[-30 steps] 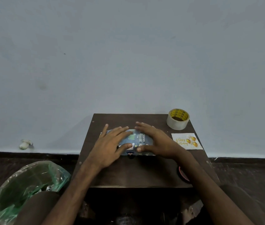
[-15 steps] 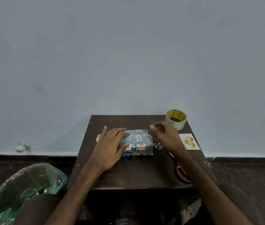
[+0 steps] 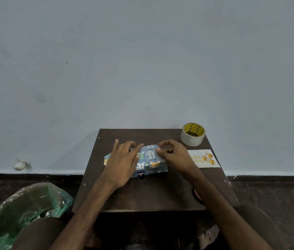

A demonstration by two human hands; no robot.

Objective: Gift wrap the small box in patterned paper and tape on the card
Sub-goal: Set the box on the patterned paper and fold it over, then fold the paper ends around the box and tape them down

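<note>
The small box wrapped in blue patterned paper [image 3: 150,161] with cartoon animals lies in the middle of the dark wooden table [image 3: 142,197]. My left hand [image 3: 124,161] rests flat on its left half and hides that part. At the paper's upper right edge, my right hand [image 3: 174,154] has curled fingers, thumb and forefinger pinching there. A loose paper flap sticks out left of my left hand. The white birthday card [image 3: 204,158] with gold balloons lies to the right of the box.
A clear tape roll [image 3: 193,135] with a yellow core stands at the table's back right corner. Scissors with a red-black handle [image 3: 196,194] lie under my right forearm, mostly hidden. A green-bagged bin [image 3: 25,212] stands on the floor at left. The wall is close behind.
My right hand lifted off the box top, curled its fingers beside the box's right end, then came back to the paper's upper right edge. My left hand stayed flat on the box.
</note>
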